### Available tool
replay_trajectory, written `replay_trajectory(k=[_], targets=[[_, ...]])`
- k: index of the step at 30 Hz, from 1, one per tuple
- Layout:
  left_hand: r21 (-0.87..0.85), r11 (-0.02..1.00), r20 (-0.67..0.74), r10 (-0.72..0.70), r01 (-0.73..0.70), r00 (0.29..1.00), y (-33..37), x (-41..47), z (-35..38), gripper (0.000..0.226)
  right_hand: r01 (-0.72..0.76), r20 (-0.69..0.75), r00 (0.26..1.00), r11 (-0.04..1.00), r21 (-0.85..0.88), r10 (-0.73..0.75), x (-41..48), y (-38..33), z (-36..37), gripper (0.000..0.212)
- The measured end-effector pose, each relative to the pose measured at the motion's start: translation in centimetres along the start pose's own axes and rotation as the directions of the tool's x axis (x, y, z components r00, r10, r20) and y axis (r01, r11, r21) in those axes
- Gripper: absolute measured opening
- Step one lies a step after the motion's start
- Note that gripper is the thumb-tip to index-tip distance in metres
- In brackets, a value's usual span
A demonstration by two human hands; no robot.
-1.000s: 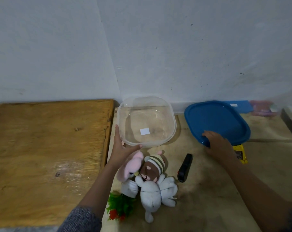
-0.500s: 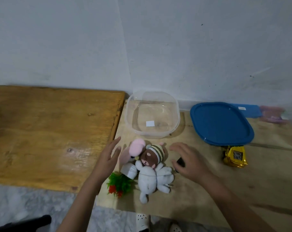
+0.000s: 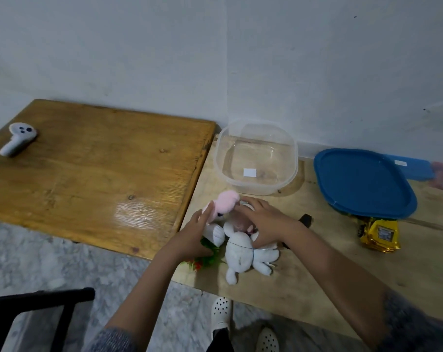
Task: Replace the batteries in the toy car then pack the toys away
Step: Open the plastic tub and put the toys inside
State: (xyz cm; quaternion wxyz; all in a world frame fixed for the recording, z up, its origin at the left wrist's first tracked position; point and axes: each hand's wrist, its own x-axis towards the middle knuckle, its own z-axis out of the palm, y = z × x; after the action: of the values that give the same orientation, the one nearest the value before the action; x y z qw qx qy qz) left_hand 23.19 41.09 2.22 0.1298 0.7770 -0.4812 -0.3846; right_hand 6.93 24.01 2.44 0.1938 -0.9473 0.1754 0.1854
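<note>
A pile of soft toys lies on the pale table: a pink plush (image 3: 226,205), a white plush (image 3: 242,255) and a brown one mostly hidden under my right hand (image 3: 262,221). That hand presses down on the pile with its fingers curled over the toys. My left hand (image 3: 196,231) cups the pile's left side, touching the pink plush. A clear plastic container (image 3: 256,158) stands empty just behind the toys. Its blue lid (image 3: 362,182) lies to the right. The yellow toy car (image 3: 377,233) sits partly under the lid's front edge.
A black object (image 3: 305,220) pokes out behind my right wrist. A green and red toy (image 3: 205,259) lies under my left hand. A white controller (image 3: 17,142) rests on the darker wooden table (image 3: 88,179) at the left. A black chair (image 3: 37,308) and my white shoes (image 3: 221,312) are below.
Both hands have closed in on the toy pile, the right one moving left from the black object onto the plush toys. The view has tilted down and drawn back.
</note>
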Motion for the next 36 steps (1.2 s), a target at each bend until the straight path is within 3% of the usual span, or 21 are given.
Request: replay_trajectory(k=[6, 11, 15, 18, 21, 24, 29, 33, 36], targets=[[-0.05, 0.998, 0.098, 0.038, -0.033, 0.994, -0.7, 1.3, -0.2, 0.125, -0.054, 0.104, 0.993, 0.997, -0.052, 0.059, 0.2, -0.1, 0.6, 0.128], [-0.196, 0.98, 0.207, 0.026, 0.016, 0.978, -1.1, 2.3, -1.7, 0.106, -0.049, -0.021, 0.999, 0.993, -0.112, 0.047, 0.1, -1.0, 2.9, 0.137], [-0.158, 0.987, 0.09, 0.0, 0.015, 0.996, 0.1, 4.1, -1.9, 0.078, -0.067, -0.027, 0.998, 0.993, -0.092, 0.065, -0.9, -2.6, 1.8, 0.136], [-0.125, 0.991, 0.042, -0.035, 0.04, 0.998, 1.1, 5.5, -1.3, 0.072, -0.079, -0.289, 0.957, 0.957, -0.28, -0.005, -1.2, -3.3, 1.4, 0.14], [-0.069, 0.996, 0.004, -0.057, 0.057, 0.998, 1.1, 6.3, -0.4, 0.069, -0.035, -0.171, 0.985, 0.941, -0.336, -0.025, -0.3, -2.8, 2.5, 0.138], [-0.061, 0.997, -0.029, -0.05, 0.048, 0.998, 1.1, 6.4, 0.1, 0.062, -0.021, -0.166, 0.986, 0.981, -0.193, -0.012, 0.2, -2.6, 3.4, 0.135], [-0.177, 0.982, -0.097, -0.086, 0.068, 0.992, 2.0, 6.6, 0.3, 0.055, -0.196, -0.188, 0.958, 0.973, 0.123, 0.217, 0.0, -2.6, 4.1, 0.108], [-0.365, 0.931, -0.141, -0.081, 0.024, 0.987, 2.7, 5.9, 0.1, 0.07, -0.202, -0.22, 0.933, 0.92, 0.337, 0.285, -0.6, -2.3, 3.9, 0.101], [-0.466, 0.883, -0.205, -0.05, -0.052, 0.978, 2.6, 5.1, -0.4, 0.052, -0.175, -0.29, 0.905, 0.894, 0.412, 0.311, -1.2, -1.6, 3.6, 0.098]])
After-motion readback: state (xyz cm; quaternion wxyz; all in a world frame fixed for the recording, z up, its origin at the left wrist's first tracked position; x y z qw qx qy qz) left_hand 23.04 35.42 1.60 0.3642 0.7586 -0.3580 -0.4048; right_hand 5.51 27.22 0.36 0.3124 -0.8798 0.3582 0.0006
